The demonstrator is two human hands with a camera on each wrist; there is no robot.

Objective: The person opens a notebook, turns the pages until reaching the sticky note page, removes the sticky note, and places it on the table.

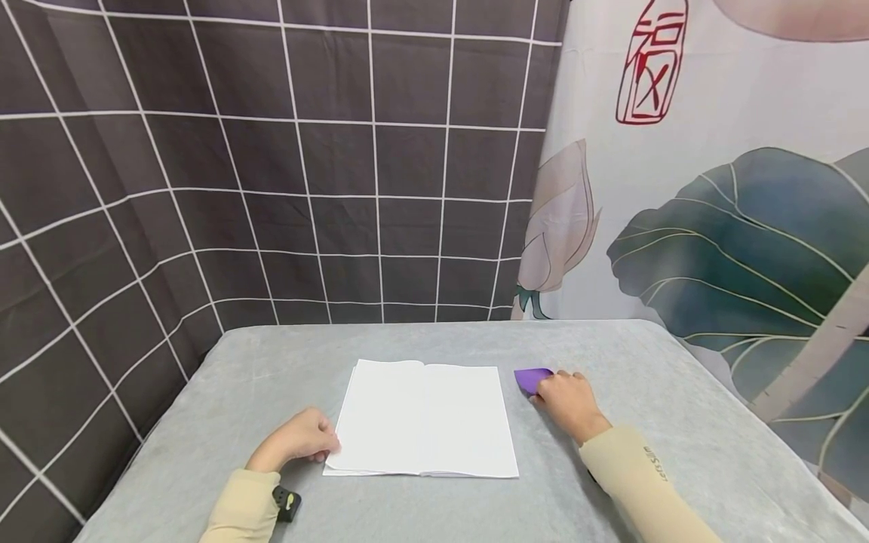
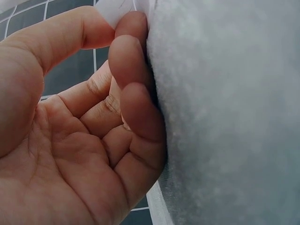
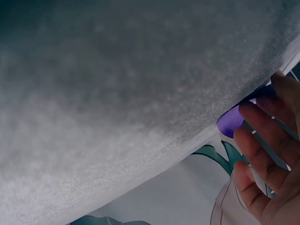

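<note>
A white blank booklet (image 1: pixel 424 418) lies spread at its middle fold on the grey table. My left hand (image 1: pixel 302 436) is at its near left corner, pinching a page edge between thumb and fingertips. In the left wrist view the white paper (image 2: pixel 112 11) shows between thumb and forefinger, and the other fingers curl against the cloth. To the right of the booklet, my right hand (image 1: pixel 569 401) grips a thin purple piece (image 1: pixel 529 378), apparently paper, with its free end bent up. The right wrist view shows this purple piece (image 3: pixel 230 123) near the fingertips; the rest is hidden by the hand.
A grey cloth covers the table (image 1: pixel 285 362), which has rounded far corners. Behind it hangs a dark curtain (image 1: pixel 339 158) with a white grid, and at the right a white curtain (image 1: pixel 597 188) printed with leaves. A black band (image 1: pixel 287 503) sits on the left wrist.
</note>
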